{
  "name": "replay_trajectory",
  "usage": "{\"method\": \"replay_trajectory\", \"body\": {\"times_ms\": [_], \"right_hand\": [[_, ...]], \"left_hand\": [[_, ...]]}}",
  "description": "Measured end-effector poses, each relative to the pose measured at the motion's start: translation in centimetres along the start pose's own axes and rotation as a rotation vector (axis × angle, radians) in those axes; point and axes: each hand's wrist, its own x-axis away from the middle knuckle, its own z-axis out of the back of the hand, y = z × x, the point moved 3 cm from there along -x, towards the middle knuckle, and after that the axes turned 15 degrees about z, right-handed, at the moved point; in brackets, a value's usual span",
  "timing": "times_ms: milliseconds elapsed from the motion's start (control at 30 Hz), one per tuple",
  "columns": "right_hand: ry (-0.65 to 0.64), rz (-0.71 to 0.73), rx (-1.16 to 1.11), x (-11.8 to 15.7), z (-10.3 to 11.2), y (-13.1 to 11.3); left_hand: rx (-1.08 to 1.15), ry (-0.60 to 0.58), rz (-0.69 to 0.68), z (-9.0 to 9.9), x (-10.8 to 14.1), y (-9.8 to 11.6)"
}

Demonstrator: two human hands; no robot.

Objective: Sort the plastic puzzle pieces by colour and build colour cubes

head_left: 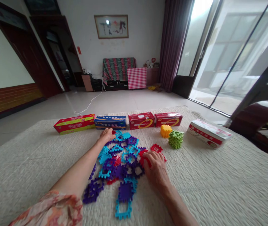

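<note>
A spread of interlocking plastic tiles with toothed edges [120, 172], purple, light blue and red, covers the middle of the cloth. At the far left of this pile, my left hand [106, 136] has its fingers closed at a small red tile [113, 132], mostly hidden. My right hand [157, 164] reaches over the pile's right side, thumb and fingers curled around a red tile [144, 157]. Another red tile [156, 147] lies just beyond its fingers. Further right sit two assembled toothed blocks, one yellow [166, 131] and one green [175, 139].
Along the back of the textured cloth [209, 182] stand a red-and-yellow box [75, 124], a blue box [110, 122] and two red boxes [141, 121] [168, 119]. A white-and-red box [209, 133] lies at the right. A white cable [90, 103] runs over the floor behind.
</note>
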Motion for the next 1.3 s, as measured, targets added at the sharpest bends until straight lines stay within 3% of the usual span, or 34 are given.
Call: {"method": "replay_trajectory", "body": {"times_ms": [267,800,1300], "right_hand": [[0.019,0.006,0.002,0.0,-0.2,0.1],[0.028,0.003,0.022,0.1,-0.2,0.3],[0.030,-0.008,0.028,0.1,-0.1,0.3]], "left_hand": [[-0.022,-0.111,-0.043,-1.5,-1.4,-0.7],[0.068,0.097,-0.254,-1.0,-0.5,-1.8],[0.057,0.052,-0.314,-1.9,-0.8,-1.3]]}}
